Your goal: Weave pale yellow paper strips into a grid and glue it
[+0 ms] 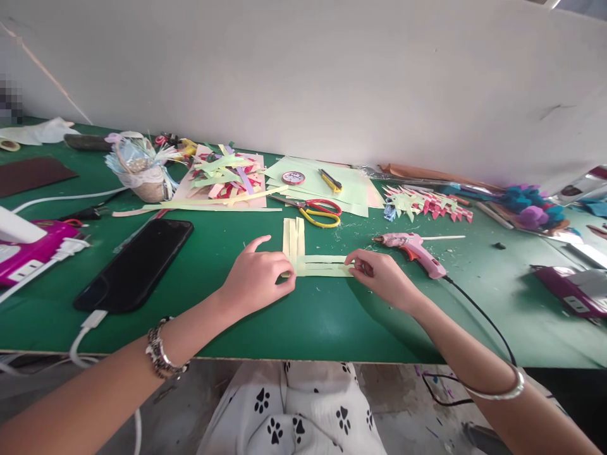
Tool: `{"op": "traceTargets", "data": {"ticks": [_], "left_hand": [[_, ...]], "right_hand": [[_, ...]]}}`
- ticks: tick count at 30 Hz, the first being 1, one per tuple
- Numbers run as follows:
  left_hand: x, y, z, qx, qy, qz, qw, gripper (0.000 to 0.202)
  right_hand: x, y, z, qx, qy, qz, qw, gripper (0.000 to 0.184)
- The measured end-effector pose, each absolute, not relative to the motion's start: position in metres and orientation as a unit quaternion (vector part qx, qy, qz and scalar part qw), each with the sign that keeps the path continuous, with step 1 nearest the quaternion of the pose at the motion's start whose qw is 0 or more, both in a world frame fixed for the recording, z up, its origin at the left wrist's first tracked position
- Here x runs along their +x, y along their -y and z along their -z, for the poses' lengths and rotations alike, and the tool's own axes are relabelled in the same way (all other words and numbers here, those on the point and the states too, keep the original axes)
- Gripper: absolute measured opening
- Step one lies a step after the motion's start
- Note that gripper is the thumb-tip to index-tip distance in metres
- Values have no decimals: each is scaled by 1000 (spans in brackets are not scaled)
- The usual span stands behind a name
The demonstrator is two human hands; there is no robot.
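Several pale yellow paper strips (303,256) lie crossed on the green table (313,316), some running away from me and some sideways. My left hand (256,275) presses its curled fingers on the crossing point at the strips' left end, forefinger raised. My right hand (377,272) pinches the right ends of the sideways strips.
A pink glue gun (415,248) with a black cord lies just right of my right hand. Red-and-yellow scissors (317,212), a yellow utility knife (331,180) and green paper sheets (317,180) sit behind. A black phone (137,262) lies left. Paper scraps (222,174) and a basket (140,164) stand farther back.
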State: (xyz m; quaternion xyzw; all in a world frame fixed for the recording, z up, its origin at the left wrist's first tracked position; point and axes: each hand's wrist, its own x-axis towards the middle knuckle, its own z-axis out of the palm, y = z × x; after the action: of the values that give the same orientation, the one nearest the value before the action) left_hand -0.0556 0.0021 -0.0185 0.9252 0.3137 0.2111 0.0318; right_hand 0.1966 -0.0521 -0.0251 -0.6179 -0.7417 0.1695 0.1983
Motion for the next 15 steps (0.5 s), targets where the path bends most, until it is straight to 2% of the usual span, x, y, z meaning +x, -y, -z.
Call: {"op": "traceTargets", "data": {"ticks": [7, 15], "left_hand": [[-55, -2, 18, 927, -307, -213, 31, 27], [-55, -2, 18, 927, -310, -210, 29, 27]], "right_hand": [[198, 54, 30, -618, 753, -134, 178, 14], [197, 57, 29, -627, 712, -207, 237, 15]]}}
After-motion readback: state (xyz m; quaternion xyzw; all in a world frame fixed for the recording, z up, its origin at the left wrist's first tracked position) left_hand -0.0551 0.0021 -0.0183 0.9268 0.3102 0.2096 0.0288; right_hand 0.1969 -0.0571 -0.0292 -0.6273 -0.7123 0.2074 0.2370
